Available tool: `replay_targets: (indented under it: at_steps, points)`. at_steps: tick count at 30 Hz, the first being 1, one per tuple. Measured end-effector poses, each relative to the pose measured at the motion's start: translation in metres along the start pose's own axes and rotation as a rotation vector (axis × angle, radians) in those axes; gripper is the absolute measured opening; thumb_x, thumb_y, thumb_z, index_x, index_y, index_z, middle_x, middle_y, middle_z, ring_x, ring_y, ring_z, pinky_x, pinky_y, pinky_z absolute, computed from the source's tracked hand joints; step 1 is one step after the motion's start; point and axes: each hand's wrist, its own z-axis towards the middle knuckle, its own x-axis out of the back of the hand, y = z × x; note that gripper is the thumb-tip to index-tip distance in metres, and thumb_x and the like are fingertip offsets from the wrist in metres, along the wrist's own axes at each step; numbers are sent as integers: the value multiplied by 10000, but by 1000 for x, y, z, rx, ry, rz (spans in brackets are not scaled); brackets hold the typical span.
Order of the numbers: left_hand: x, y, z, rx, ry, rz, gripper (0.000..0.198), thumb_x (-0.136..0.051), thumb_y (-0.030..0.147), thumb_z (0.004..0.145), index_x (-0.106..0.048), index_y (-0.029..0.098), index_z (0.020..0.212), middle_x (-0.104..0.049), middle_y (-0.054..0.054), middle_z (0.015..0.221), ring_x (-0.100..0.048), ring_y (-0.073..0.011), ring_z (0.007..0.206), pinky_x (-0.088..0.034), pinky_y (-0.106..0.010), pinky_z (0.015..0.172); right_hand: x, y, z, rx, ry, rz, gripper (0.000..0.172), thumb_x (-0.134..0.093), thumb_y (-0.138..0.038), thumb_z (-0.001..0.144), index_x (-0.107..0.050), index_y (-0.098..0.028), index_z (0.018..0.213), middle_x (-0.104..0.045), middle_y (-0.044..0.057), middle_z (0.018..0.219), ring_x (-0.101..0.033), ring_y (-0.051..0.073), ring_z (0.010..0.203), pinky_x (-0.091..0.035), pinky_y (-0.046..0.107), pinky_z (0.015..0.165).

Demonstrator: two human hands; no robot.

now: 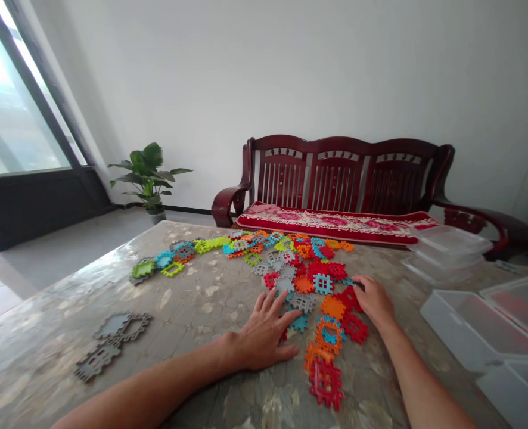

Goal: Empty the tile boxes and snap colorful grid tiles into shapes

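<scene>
Logged from the head camera, reading left to right. Far left is a glass door [18, 101] in a dark frame, with a potted broadleaf plant [146, 173] on the floor beside it. On the left of the stone-patterned table [192, 316] lies a small group of grey grid tiles [112, 344], well apart from the rest.

Next comes my left hand [264, 333]: palm down, fingers spread wide, nothing held. Its fingertips lie at the near edge of the main pile of plastic grid tiles [291, 265], beside a grey tile [303, 302]. The pile spreads across the middle of the table in green, teal, orange, red and grey. Just right of the left hand, a run of orange and red tiles [324, 369] appears linked and reaches toward me.

My right hand [373, 301] is narrower, fingers close together and slightly curled, at a red tile [351, 300] on the pile's right edge. I cannot tell whether it pinches that tile or only rests on it.

Behind the pile stands a dark red wooden bench [335, 179] with a floral cushion [331, 223]. Far right on the table are stacked clear plastic boxes [447, 247] and an open clear box [478, 325].

Step in hand, as I read it: both hands are at the pile, with no tile lifted clear. Any lift calls for closing the fingers on a single tile's edge.
</scene>
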Motion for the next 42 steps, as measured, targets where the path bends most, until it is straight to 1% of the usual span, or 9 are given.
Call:
replay_targets:
  at_steps: [5,9,11,15,19,21,31,37,42]
  points:
    - [-5,1,28,-229,24,-69,754,-589,659,818,-424,333,1478,-280,-142,1617,-200,-449,1478,-223,-682,1143,3,1,2,-51,-11,79,358,-453,-265,844,-723,-210,1073,-711,83,1175,-639,266,1105,-481,407,973]
    - [6,-9,36,-316,207,-137,371,-484,449,960,-638,291,1258,-584,-71,1413,-499,-252,1343,-346,-468,1154,2,4,3,-65,-18,111,365,-443,-290,842,-733,-213,1051,-723,84,1146,-653,260,1082,-492,400,964]
    - [19,-23,40,-252,397,-126,308,-426,345,992,-685,276,1144,-675,-40,1283,-565,-195,1258,-348,-425,1150,1,6,4,-40,-6,114,365,-439,-293,839,-737,-210,1034,-725,85,1137,-654,259,1073,-491,402,967]
    - [46,-68,57,93,701,38,332,-415,332,987,-638,270,1225,-621,-59,1355,-471,-239,1340,-299,-488,1162,-2,7,4,-20,8,98,354,-452,-292,835,-738,-215,1029,-722,83,1142,-643,265,1085,-479,414,989]
    - [55,-110,70,546,548,125,485,-401,505,963,-512,300,1389,-484,-85,1493,-333,-320,1423,-257,-545,1153,-1,6,3,-22,4,87,352,-446,-278,844,-732,-212,1038,-716,87,1152,-640,267,1087,-475,421,993]
    - [52,-121,69,621,427,113,546,-349,564,958,-479,298,1417,-451,-102,1516,-318,-345,1428,-278,-560,1129,0,6,2,-14,7,84,350,-442,-271,849,-728,-212,1041,-713,88,1156,-639,265,1086,-475,420,990]
    - [17,-118,52,498,285,163,550,-399,550,949,-507,269,1409,-433,-105,1533,-314,-320,1442,-237,-488,1158,-1,4,1,-13,21,75,348,-440,-260,846,-734,-215,1027,-715,82,1146,-641,252,1086,-471,406,996]
    - [31,-112,50,448,350,152,478,-279,478,997,-698,283,1117,-691,-57,1181,-584,-244,1151,-380,-386,1028,0,4,1,-19,12,84,356,-433,-272,847,-728,-210,1035,-716,81,1153,-640,258,1089,-470,413,995]
    - [50,-124,72,490,431,163,476,-264,470,995,-666,277,1160,-657,-72,1253,-520,-265,1232,-304,-425,1099,-1,8,2,-18,15,131,340,-434,-280,837,-733,-223,989,-729,72,1110,-653,245,1065,-476,399,989]
